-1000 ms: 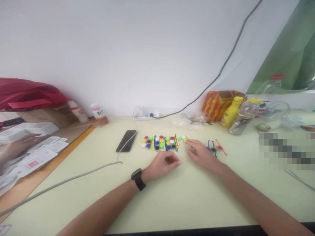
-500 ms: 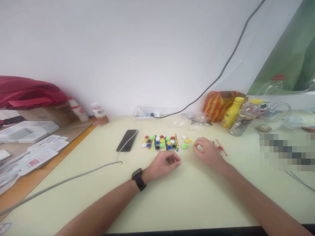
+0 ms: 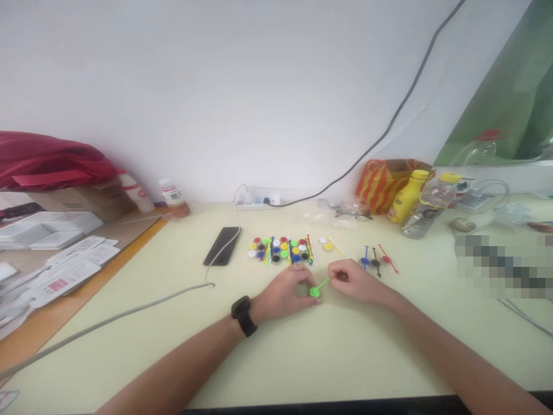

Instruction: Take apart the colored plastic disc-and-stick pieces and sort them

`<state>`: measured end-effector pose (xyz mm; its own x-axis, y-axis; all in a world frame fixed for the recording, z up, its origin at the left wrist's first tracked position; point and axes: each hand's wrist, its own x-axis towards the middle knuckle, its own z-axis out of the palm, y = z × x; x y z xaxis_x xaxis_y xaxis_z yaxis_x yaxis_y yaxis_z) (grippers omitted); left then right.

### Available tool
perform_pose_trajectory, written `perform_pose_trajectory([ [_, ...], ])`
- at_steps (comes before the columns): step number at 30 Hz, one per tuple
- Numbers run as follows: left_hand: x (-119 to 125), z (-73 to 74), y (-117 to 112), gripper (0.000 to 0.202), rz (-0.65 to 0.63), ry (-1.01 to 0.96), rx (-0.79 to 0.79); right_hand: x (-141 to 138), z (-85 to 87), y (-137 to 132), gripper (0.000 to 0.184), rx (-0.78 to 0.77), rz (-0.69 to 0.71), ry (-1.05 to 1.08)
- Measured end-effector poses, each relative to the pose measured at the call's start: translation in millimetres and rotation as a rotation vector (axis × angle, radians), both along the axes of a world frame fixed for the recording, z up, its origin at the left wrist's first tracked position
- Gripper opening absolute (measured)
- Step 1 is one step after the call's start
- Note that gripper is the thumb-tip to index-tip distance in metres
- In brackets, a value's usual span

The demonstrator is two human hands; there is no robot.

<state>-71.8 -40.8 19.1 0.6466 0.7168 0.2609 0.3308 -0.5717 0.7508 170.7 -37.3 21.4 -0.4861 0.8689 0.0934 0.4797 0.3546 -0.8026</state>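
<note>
Between thumb and fingers my left hand (image 3: pixel 287 293) grips a small green round base (image 3: pixel 315 293) low over the table. My right hand (image 3: pixel 356 280) is closed in a pinch on one end of a thin green arrow-shaped stick (image 3: pixel 323 283), whose other end meets the base. Beyond my left hand lie several coloured round bases (image 3: pixel 284 253) with bundles of coloured sticks among them. A white base (image 3: pixel 322 240), a yellow base (image 3: pixel 328 248) and a yellow stick (image 3: pixel 337 246) lie apart. Right of my right hand are blue (image 3: pixel 365 261), black (image 3: pixel 375 263) and red (image 3: pixel 386 260) bases with arrows across them.
A black phone (image 3: pixel 222 246) with a cable (image 3: pixel 168 295) across it lies left. A power strip (image 3: pixel 259 198) and glasses (image 3: pixel 354 215) are near the wall. Bottles (image 3: pixel 408 196) and a striped bag (image 3: pixel 371 184) stand back right; another bottle (image 3: pixel 175 199) stands back left.
My right hand has moved left and nearer. The green base has left the spot beside the yellow one and is now in my left hand, with the green stick in my right.
</note>
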Motion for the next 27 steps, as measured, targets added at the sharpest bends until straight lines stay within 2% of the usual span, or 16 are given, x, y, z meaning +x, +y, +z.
perform_pose_trajectory([
  [5, -1, -0.9, 4, 0.024, 0.076, -0.045, -0.095, -1, 4.3, 0, 0.03, -0.125, 0.0, 0.133],
  [10, -1, -2.4, 9, 0.029, 0.093, -0.169, -0.228, -4, 3.8, 1, 0.032, -0.223, -0.038, 0.294],
  [16, -2, -3.1, 12, 0.032, 0.091, -0.247, -0.294, -7, 1.9, 0, 0.037, -0.389, -0.058, 0.434],
  [21, -2, -3.4, 12, 0.034, 0.086, -0.272, -0.317, -9, 6.0, -2, 0.037, -0.454, -0.061, 0.521],
  [27, -2, -5.8, 13, 0.036, 0.084, -0.278, -0.365, -9, -7.5, 1, 0.03, -0.484, -0.043, 0.558],
])
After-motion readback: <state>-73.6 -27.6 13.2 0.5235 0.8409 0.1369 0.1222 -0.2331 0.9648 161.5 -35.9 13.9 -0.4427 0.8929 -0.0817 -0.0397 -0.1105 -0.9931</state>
